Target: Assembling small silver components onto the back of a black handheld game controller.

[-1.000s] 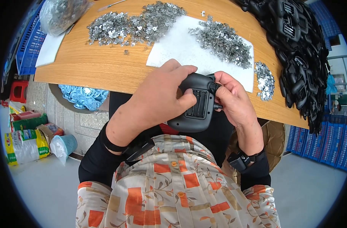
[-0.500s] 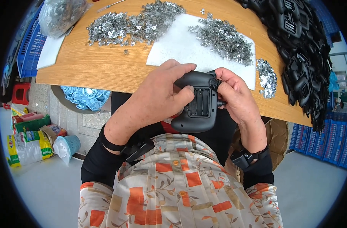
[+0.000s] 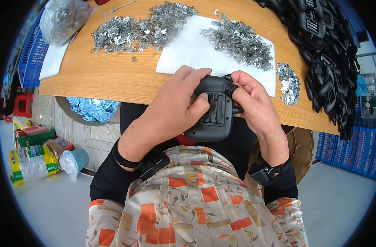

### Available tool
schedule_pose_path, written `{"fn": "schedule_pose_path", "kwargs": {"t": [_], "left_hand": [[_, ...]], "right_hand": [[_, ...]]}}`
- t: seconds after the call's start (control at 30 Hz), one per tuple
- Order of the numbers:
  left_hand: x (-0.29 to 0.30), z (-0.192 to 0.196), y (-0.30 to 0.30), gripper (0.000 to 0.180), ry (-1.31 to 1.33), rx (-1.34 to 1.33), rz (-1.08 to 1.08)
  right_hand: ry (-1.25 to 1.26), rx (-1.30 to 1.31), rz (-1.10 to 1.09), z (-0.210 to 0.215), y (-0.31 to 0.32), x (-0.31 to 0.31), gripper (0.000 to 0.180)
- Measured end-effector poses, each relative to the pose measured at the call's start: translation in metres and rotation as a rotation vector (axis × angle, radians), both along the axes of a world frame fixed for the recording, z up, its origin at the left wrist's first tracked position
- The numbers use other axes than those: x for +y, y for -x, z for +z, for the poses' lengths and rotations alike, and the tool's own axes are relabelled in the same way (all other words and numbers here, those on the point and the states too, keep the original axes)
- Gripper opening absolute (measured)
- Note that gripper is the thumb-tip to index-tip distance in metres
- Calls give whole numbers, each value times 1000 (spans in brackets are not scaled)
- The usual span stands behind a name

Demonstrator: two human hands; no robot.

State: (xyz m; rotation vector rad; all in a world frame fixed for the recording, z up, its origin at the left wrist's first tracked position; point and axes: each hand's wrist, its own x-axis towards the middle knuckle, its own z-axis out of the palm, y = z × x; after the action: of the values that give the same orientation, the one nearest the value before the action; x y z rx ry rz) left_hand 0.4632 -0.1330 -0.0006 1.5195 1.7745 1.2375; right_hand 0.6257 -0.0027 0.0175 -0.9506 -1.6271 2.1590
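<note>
I hold a black plastic housing with a ribbed open compartment over my lap, just at the near edge of the wooden table. My left hand wraps its left side, thumb lying beside the compartment. My right hand grips its right edge, fingertips pressed at the upper right corner. Whether a small metal piece sits under those fingertips is hidden.
Heaps of small shiny metal clips lie on the table and on a white sheet; a smaller pile sits right. A mound of black housings fills the far right. A clear bag lies top left; blue parts in a basin sit below the table.
The housing has turned slightly so its compartment faces up more squarely; my right fingers have shifted up along its right edge. Both hands keep their hold.
</note>
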Motion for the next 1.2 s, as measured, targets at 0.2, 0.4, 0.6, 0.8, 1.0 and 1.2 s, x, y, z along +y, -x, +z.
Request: {"fn": "schedule_pose_path", "kwargs": {"t": [0.2,0.4,0.6,0.8,1.0,1.2], "left_hand": [[-5,0,11,42,37,-169,-86],[-4,1,15,41,52,-185,-99],[-2,0,14,42,195,-286,-69],[-2,0,11,43,243,-306,-34],[-3,0,0,40,105,61,17],[-2,-4,2,38,28,88,7]], "right_hand": [[34,11,33,-4,-3,3,15],[89,-26,29,-6,-3,5,14],[116,-42,22,-5,1,3,14],[151,-5,41,-8,0,4,13],[101,-30,9,-5,3,0,12],[86,-14,18,-5,0,2,11]]}}
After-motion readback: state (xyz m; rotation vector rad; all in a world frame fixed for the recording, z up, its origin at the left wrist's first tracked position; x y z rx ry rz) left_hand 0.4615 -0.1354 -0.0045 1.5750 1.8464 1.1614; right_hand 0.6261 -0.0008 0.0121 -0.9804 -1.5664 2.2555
